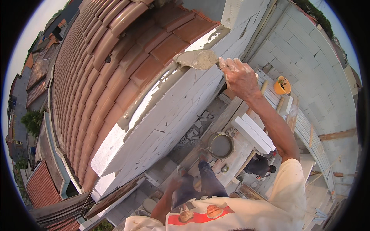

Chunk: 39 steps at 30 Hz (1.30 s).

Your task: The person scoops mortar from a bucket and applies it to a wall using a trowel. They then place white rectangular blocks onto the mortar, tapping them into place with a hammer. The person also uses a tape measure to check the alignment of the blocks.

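Well forward, the right hand grips a mortar-covered trowel.

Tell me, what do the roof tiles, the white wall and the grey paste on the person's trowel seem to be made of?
Roof tiles: perhaps glazed clay or coated concrete; reddish-brown, with a glossy sheen.
White wall: probably lightweight concrete blocks; matt, with thin joint lines.
Grey paste: likely wet cement mortar; it looks moist and lies in smeared, uneven lumps.

The trowel, blade caked in wet grey mortar, pointed left at the unevenly smeared top of the white block wall.
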### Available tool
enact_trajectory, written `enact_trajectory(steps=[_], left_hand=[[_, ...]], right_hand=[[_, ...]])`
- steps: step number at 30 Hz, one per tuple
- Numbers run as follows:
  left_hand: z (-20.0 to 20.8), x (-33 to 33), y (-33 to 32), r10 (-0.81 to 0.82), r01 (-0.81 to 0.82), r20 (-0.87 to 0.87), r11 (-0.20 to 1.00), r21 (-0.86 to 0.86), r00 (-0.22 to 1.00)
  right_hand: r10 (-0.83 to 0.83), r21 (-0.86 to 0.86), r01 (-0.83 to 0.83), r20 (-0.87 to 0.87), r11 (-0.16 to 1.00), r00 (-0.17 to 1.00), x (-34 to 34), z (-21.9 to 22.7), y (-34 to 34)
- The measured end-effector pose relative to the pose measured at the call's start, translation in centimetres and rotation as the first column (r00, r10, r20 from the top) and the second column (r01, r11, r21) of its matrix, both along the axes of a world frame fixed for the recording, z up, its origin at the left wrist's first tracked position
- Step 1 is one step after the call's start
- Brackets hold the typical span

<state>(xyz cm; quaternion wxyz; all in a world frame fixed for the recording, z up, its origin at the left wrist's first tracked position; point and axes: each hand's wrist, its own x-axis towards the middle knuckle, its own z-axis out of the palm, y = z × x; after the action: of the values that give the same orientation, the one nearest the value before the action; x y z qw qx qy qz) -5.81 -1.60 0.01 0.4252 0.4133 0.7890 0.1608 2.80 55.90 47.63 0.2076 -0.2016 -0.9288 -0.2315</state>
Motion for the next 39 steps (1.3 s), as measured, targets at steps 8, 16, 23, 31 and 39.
enact_trajectory(steps=[8,16,23,31,39], left_hand=[[-2.9,0.7,-4.6,-0.044,0.044,-0.008,0.951,0.307,0.999],[1.0,2.0,-4.1,0.154,-0.101,0.162,0.951,-0.293,0.975],[7.8,3.1,5.5,0.087,0.048,0.247,0.869,-0.492,0.965],[2.3,4.5,8.3,-0.154,0.081,0.001,0.515,-0.854,0.988],[-1.1,3.6,5.8,-0.255,0.059,-0.076,0.483,-0.874,0.964]], right_hand=[[-0.502,-0.116,0.544,0.266,0.831,0.823,-1.0,2.2,14.3],[0.148,-0.403,-0.143,-0.019,0.904,0.989,-3.9,-1.6,-1.8],[-0.512,-0.934,0.02,-0.179,0.358,0.84,10.9,-19.9,-12.0],[-0.495,-0.648,0.549,0.76,-0.528,0.421,27.8,-53.6,-22.2],[-0.564,-0.58,0.628,0.784,-0.518,0.259,28.6,-74.5,-19.3]])
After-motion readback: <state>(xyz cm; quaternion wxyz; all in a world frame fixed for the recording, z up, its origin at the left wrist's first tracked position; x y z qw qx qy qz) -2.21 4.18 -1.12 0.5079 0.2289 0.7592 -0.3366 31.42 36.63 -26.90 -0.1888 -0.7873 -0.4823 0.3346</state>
